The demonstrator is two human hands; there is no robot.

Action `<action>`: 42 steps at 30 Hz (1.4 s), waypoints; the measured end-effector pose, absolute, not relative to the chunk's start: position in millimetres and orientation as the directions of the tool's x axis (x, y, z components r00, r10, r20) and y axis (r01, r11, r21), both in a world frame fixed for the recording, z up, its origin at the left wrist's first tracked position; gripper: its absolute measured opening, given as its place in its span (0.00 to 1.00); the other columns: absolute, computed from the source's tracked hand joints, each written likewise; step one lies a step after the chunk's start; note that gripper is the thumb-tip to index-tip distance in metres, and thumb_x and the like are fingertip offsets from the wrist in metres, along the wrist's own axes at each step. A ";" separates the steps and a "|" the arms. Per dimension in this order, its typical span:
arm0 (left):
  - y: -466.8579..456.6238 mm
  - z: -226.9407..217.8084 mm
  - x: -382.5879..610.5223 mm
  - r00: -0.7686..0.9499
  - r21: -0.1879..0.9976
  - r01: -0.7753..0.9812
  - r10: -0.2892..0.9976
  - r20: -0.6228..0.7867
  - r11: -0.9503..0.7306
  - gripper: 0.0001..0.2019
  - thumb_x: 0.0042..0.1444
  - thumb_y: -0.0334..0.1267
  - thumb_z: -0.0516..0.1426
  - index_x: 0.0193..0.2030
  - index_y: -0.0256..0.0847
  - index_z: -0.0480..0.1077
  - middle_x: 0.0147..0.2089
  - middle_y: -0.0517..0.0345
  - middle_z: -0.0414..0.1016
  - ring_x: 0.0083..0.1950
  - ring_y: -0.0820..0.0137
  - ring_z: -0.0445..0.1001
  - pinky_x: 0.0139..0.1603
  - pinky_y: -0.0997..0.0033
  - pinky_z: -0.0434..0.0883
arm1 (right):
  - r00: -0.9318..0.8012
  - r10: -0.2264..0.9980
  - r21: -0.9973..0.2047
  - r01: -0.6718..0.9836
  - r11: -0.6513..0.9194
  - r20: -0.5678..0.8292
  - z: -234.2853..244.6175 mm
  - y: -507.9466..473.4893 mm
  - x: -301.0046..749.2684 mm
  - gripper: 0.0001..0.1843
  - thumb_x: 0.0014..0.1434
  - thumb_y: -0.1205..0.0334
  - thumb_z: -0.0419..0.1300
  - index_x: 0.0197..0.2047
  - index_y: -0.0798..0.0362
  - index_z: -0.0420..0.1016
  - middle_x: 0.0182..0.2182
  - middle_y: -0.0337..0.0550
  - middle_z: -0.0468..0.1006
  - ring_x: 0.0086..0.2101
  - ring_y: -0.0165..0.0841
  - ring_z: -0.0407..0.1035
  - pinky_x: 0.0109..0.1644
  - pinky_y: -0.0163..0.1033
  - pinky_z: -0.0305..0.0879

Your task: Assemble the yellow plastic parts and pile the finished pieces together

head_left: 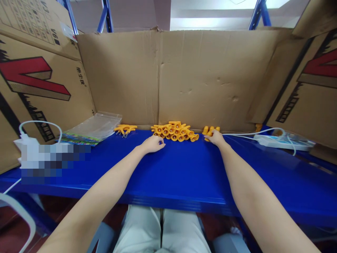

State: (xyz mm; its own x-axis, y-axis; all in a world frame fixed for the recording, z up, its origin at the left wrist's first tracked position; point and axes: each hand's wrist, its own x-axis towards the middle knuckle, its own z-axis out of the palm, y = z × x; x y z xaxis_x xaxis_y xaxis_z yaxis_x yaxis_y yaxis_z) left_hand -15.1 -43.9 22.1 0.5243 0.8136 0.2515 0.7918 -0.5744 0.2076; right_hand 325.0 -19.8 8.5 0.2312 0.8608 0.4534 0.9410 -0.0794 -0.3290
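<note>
Several yellow horn-shaped pieces [172, 131] lie stacked in a pile at the back of the blue table, their flared ends facing me with something small and shiny inside. My left hand [152, 144] is at the pile's front left edge, thumb and forefinger curved with a gap between them. Its other fingers are partly hidden. Farther right, my right hand [216, 138] has its fingers closed around a yellow cap-like piece [210, 134] in a small group of similar ones. Left of the pile lie a few yellow branched pieces with small metal clasps [125, 129].
A cardboard panel [205, 77] stands behind the blue table [173, 175]. Large cartons [39, 84] flank both sides. Clear plastic bags [92, 126] lie at left, near a white device with a cable [28, 151]. A white power strip [281, 142] with cables sits at right.
</note>
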 end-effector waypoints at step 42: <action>51.2 22.5 -106.4 -0.130 0.047 0.991 0.957 0.260 0.122 0.19 0.52 0.37 0.58 0.51 0.34 0.73 0.55 0.35 0.73 0.58 0.48 0.69 0.54 0.54 0.64 | 0.255 0.897 -0.453 0.889 -0.071 0.360 -7.4 -30.1 344.6 0.14 0.51 0.52 0.65 0.33 0.56 0.75 0.32 0.50 0.77 0.36 0.43 0.73 0.38 0.42 0.66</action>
